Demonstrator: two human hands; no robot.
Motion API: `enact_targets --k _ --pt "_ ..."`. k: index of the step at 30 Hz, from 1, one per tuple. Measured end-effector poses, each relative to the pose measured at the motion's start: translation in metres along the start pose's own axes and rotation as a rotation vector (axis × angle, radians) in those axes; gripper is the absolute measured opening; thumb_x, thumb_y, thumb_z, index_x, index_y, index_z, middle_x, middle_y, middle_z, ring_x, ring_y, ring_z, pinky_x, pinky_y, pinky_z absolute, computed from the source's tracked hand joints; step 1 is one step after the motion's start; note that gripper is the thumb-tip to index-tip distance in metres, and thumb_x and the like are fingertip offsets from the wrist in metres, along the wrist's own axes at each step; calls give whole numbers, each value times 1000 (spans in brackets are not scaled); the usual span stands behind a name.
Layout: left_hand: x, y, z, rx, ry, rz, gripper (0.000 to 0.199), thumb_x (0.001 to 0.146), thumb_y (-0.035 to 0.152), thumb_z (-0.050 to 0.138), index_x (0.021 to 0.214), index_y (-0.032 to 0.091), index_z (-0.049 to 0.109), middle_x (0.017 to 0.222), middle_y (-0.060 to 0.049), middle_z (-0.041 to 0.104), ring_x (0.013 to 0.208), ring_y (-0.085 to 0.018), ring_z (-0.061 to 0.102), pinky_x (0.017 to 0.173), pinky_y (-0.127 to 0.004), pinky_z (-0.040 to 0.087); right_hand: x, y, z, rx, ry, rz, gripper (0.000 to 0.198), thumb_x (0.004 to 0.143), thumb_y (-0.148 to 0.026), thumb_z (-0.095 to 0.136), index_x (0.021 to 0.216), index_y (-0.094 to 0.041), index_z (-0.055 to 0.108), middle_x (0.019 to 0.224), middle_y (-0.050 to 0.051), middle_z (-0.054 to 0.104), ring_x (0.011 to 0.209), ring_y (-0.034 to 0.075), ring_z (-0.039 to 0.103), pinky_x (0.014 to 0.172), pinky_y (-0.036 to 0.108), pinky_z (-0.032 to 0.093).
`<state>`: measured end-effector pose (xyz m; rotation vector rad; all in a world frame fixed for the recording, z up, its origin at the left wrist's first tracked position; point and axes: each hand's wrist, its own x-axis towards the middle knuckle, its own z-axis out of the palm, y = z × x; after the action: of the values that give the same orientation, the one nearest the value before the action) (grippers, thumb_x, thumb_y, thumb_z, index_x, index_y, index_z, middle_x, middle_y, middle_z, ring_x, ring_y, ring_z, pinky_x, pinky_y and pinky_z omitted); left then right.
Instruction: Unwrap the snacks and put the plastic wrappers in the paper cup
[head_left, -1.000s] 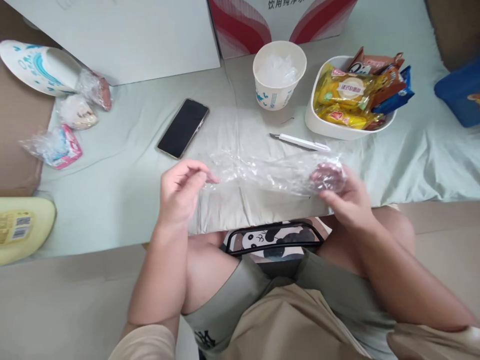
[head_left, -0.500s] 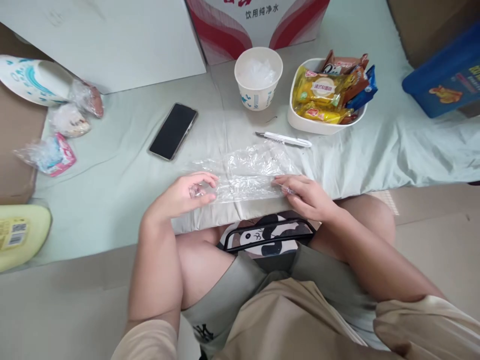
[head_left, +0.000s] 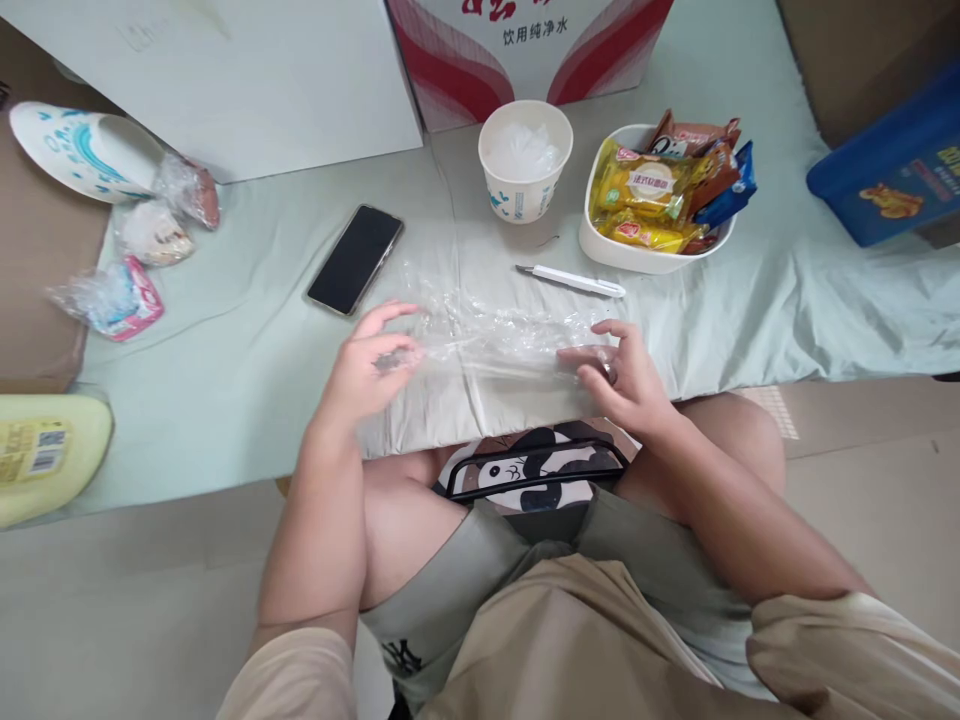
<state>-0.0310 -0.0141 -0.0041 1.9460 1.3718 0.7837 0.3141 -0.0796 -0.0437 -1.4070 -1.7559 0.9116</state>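
Observation:
A crinkled sheet of clear plastic film point(head_left: 499, 335) stretches between my two hands, low over the near edge of the cloth. My left hand point(head_left: 367, 360) pinches its left end, thumb and fingers closed on a gathered bit. At the other end my right hand point(head_left: 622, 375) grips the film between thumb and fingers, with the index finger raised. A white utility knife point(head_left: 574, 281), its dark tip pointing left, lies just beyond the film. The black phone point(head_left: 356, 260) rests beyond my left hand.
Behind the knife stand a paper cup point(head_left: 525, 198) holding crumpled white plastic and a white tub point(head_left: 645, 255) of wrapped snacks. Several film-wrapped items point(head_left: 154, 235) lie at left by a tipped paper cup point(head_left: 82, 150). Boxes point(head_left: 247, 90) line the back; a blue container point(head_left: 892, 160) stands right.
Both hands have moved slightly away from me and lifted the near edge of the film, which now folds upward. The right index finger has risen. The view has shifted a little.

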Motion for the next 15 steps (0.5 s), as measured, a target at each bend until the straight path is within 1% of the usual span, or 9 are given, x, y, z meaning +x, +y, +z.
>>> enact_targets --k 2,3,5,6,8,9,11,13,15 --pt "3 -4 0 -192 155 15 30 87 50 69 72 24 69 115 -9 76 128 -31 65 116 -52 48 2 1 1 -29 -4 -71 50 92 -37 65 136 -24 43 109 8 79 76 22 74 70 39 57" --pt "4 -5 0 -270 212 12 32 88 52 68 72 24 68 102 -8 77 119 -29 70 112 -50 52 3 1 2 -71 15 -118 43 91 -35 66 130 -25 50 107 8 79 86 24 76 76 41 58" --pt "6 -3 3 -375 281 -11 37 90 57 67 74 24 64 78 -4 74 98 -25 76 101 -45 58 7 1 3 -175 83 -200 17 92 -32 64 108 -26 64 98 7 79 106 29 74 92 46 56" --pt "7 -2 5 -402 296 -32 38 91 60 66 76 25 62 71 -2 71 86 -23 76 91 -42 61 9 0 4 -216 118 -222 8 93 -31 62 98 -26 66 93 6 79 113 30 72 98 49 54" --pt "10 -1 10 -422 302 -97 44 92 66 63 80 25 57 67 0 69 62 -17 70 62 -31 57 12 -3 4 -230 163 -235 10 95 -31 60 88 -27 66 88 5 78 114 30 72 102 51 52" --pt "11 -1 12 -419 288 -137 46 92 69 61 82 25 54 68 0 69 52 -14 65 50 -28 49 13 -5 4 -200 162 -226 11 96 -31 59 89 -26 66 89 5 78 111 29 73 100 50 53" --pt "13 -3 14 -403 242 -208 49 92 72 58 83 24 50 69 1 69 41 -10 55 39 -26 34 14 -8 4 -116 129 -189 14 99 -33 55 93 -25 65 92 5 79 100 25 75 88 42 58" --pt "14 -6 14 -378 182 -261 47 93 70 57 84 24 49 67 1 65 40 -9 52 37 -26 29 14 -9 5 -61 80 -149 16 100 -34 51 95 -24 64 94 6 79 78 19 74 69 33 57" --pt "14 -8 12 -359 123 -301 42 95 64 58 84 24 49 66 1 62 42 -10 54 36 -25 27 15 -9 6 -56 44 -130 17 100 -34 50 94 -23 61 99 6 80 57 13 64 57 29 50"
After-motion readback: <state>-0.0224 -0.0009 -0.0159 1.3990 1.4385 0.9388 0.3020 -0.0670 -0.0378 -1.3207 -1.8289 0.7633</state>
